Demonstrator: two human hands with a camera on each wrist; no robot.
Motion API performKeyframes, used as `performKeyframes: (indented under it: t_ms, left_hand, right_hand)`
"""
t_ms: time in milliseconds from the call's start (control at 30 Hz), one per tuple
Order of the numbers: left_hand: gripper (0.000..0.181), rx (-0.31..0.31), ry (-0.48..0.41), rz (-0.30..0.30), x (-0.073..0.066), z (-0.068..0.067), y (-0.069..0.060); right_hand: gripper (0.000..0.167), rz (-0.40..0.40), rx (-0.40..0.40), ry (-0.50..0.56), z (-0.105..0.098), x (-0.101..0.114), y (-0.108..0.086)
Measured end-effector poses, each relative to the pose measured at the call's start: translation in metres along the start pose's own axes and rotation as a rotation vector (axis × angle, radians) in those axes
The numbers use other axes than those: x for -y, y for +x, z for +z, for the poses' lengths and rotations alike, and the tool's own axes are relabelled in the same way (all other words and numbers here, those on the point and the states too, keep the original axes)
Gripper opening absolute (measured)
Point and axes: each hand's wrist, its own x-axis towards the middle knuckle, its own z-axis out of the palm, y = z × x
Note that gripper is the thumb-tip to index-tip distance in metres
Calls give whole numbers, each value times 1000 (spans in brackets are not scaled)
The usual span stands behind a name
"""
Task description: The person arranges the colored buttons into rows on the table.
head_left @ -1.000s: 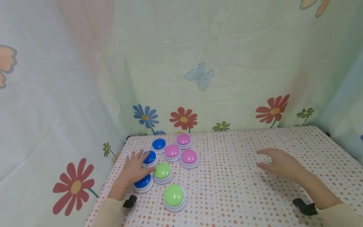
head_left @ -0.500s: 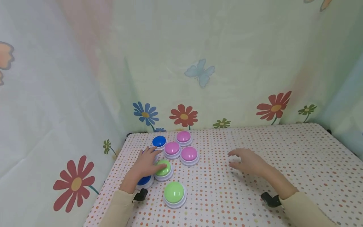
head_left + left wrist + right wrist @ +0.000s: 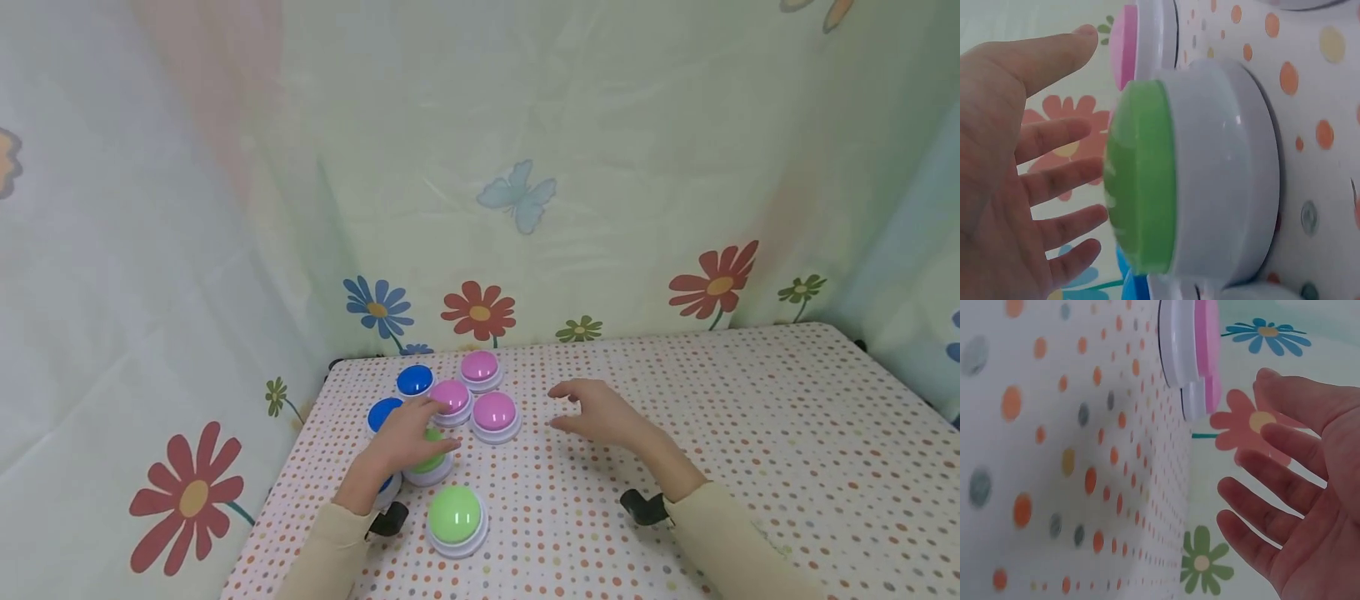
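Note:
My left hand [image 3: 402,440] hovers over the rear green push button [image 3: 1144,181], fingers spread and holding nothing. It partly covers that button and a blue button [image 3: 385,492] beneath the wrist. Just beyond its fingertips sits a pink button [image 3: 451,397]. Two more pink buttons, one far [image 3: 479,367] and one nearer [image 3: 494,412], stand beside it. My right hand [image 3: 600,414] is held above the dotted tabletop, right of the pink buttons, its fingers loosely bent around nothing. All the buttons have coloured domes on white round bases.
Two further blue buttons, one at the back [image 3: 415,381] and one left of my hand [image 3: 384,412], stand on the left side. A second green button [image 3: 455,515] is nearest the front. The dotted table [image 3: 712,433] meets a flowered curtain [image 3: 637,167] behind and at the sides.
My right hand has moved left across the table toward the pink buttons. The left hand has shifted right, from the blue buttons to over the rear green one. The buttons stay in place.

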Motion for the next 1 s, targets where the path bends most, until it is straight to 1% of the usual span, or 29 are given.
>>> performKeyframes:
  t_ms: [133,200,267,367,533,600,733,867,1000]
  left_hand:
    - [64,49,-104,-51,-1,6,-2]
    - [65,72,-154,-67,0,11,-4]
    - [66,84,-182,-73,0,15,-4]
    - [66,88,-192,-63,-1,17,2]
    - [66,95,-230,-63,-2,12,12]
    - [66,100,-255,-64,-3,13,13]
    - [67,111,-271,-70,-3,17,16]
    - [65,108,-281,-66,-5,17,22]
    - [63,95,-288,-59,-8,18,28]
  right_hand:
    - [44,13,27,43,13,5,11]
    - [44,26,42,75,21,6,14]
    - [45,29,53,104,27,5,16]
    - [46,31,52,132,31,6,24]
    - [48,40,41,151,37,7,40]
    - [50,51,43,177,41,7,42]
    - [57,86,48,237,50,7,47]
    - [63,114,34,262,57,6,52]
    - [65,119,36,280,61,5,56]
